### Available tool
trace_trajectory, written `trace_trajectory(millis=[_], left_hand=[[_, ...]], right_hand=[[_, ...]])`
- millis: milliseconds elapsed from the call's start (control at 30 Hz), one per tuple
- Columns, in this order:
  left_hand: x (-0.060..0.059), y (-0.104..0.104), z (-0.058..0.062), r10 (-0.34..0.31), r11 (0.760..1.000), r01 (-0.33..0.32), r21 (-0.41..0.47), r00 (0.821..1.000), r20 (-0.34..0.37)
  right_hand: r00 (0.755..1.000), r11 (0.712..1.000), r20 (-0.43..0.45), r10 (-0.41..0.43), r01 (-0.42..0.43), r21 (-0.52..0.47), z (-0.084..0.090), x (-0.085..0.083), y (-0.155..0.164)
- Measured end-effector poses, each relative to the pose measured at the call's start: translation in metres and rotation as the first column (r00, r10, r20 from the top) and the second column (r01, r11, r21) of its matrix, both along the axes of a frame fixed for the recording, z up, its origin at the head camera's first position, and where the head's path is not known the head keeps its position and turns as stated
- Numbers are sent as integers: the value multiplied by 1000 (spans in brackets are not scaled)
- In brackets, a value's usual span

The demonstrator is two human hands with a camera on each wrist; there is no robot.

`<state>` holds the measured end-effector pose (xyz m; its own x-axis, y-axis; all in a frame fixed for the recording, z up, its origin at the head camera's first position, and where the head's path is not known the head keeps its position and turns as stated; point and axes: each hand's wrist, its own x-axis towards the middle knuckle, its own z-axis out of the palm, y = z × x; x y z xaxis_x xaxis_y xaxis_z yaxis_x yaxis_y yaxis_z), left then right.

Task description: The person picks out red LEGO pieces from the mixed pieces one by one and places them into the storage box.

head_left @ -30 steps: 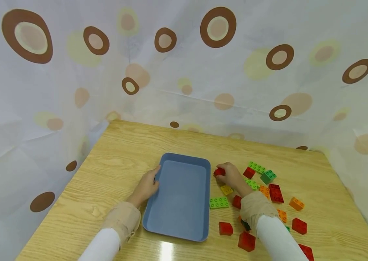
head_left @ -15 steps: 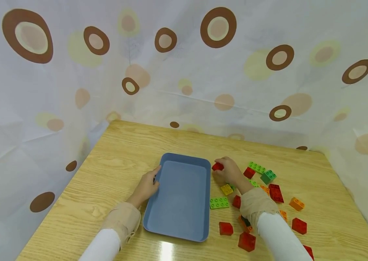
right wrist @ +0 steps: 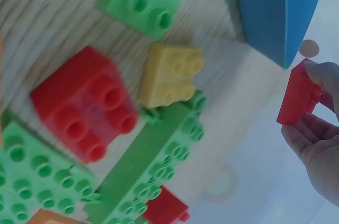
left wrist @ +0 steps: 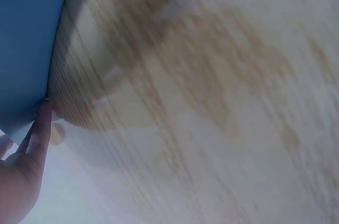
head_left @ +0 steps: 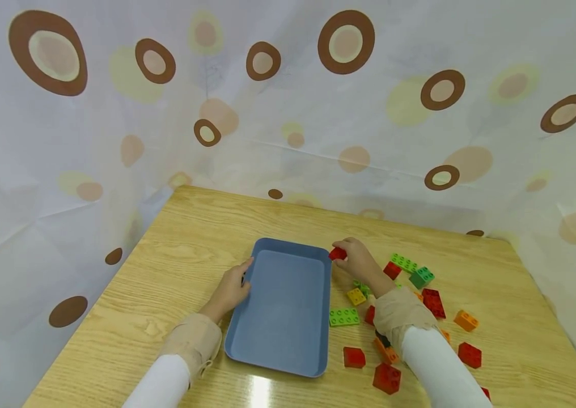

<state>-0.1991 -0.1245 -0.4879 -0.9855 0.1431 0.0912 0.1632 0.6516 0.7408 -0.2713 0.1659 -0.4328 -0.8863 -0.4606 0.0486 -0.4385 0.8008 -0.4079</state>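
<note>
A blue tray (head_left: 318,362) lies empty on the wooden table. My left hand (head_left: 232,289) rests against the tray's left rim, fingers fairly straight; in the left wrist view a finger (left wrist: 41,128) touches the tray's wall (left wrist: 26,38). My right hand (head_left: 358,262) pinches a small red brick (head_left: 338,254) just off the tray's far right corner, lifted above the table. The right wrist view shows that red brick (right wrist: 296,94) held between thumb and fingers, beside the tray's corner (right wrist: 275,7).
Loose bricks lie right of the tray: a light green plate (head_left: 343,317), a yellow brick (head_left: 355,296), red bricks (head_left: 354,357), an orange one (head_left: 465,320), a dark green one (head_left: 421,277). A spotted curtain (head_left: 288,113) closes in the table on three sides.
My right hand has lifted the red brick off the table and carried it up and left toward the tray's far right corner. The left hand stayed on the tray's rim.
</note>
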Motion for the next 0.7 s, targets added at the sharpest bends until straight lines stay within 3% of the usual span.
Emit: trace_trajectory(millis=[333,467,700], left_hand=[[0,-4,-5,-24,999,24,29,999,25],[0,-8,-9,-57,997,60,56,997,-52],[-2,-3,-1,-11,1000,11,12,1000,29]], right_hand=[[1000,1000,2,27,-27,7,11,-3,-37],[999,999,-5,40,-40,13,13,-6,-56],[996,996,6,89,-89,-5,10,-7,-88]])
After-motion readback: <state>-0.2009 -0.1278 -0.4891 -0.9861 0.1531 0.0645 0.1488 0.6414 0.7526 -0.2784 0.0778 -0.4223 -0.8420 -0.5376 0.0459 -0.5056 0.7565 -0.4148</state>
